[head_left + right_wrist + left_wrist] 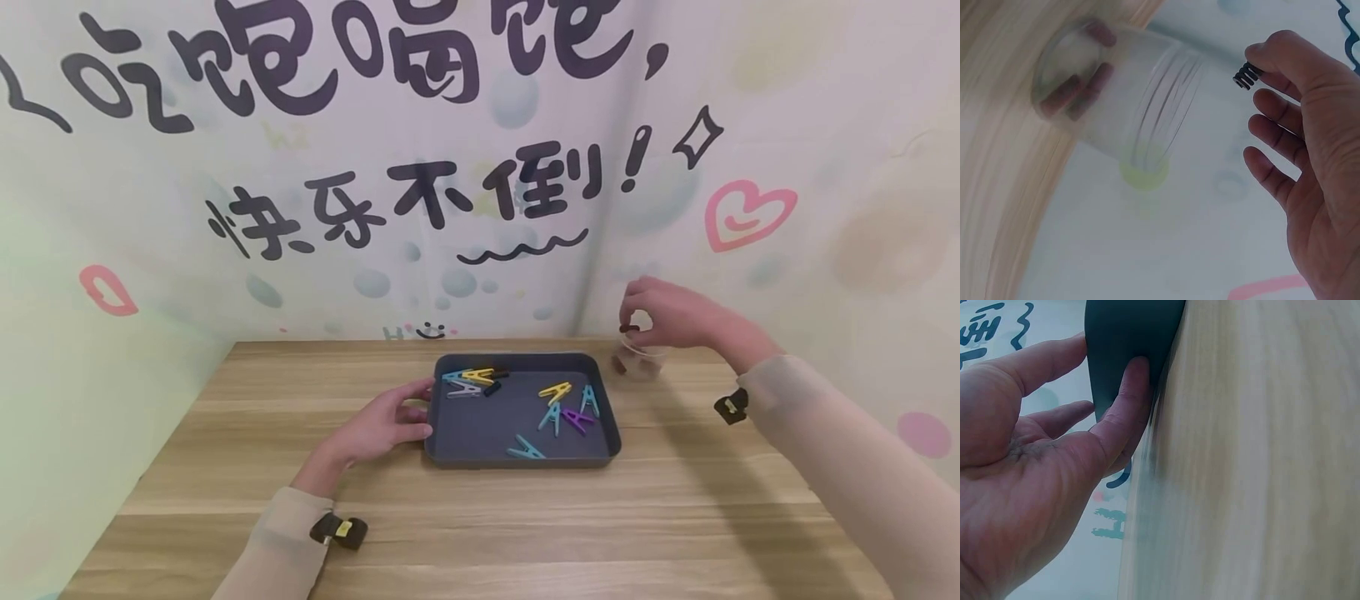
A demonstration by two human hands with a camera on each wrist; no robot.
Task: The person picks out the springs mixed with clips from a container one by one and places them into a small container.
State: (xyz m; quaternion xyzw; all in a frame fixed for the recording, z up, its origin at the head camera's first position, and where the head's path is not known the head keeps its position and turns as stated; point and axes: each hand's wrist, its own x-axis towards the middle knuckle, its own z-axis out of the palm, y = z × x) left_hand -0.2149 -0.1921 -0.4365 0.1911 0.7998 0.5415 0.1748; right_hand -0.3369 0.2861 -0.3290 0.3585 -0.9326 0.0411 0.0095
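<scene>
My right hand (671, 312) pinches a small dark coil spring (1247, 75) between thumb and index finger, its other fingers loosely bent. It hovers over the mouth of a clear plastic jar (1125, 94), which stands at the table's back right. Inside the jar lie a few dark reddish-brown cylinders (1060, 95). My left hand (382, 425) rests its fairly straight fingertips against the left outer wall of a dark grey tray (495, 461). The tray holds several clothespins, among them a purple one (577, 421) and a yellow one (555, 391), plus small dark pieces (492, 389) at its left.
The wooden table (480, 533) meets a printed wall cloth (337, 300) just behind the tray and jar. The jar stands a short way right of the tray's back corner. Black camera mounts (341, 530) sit on both wrists.
</scene>
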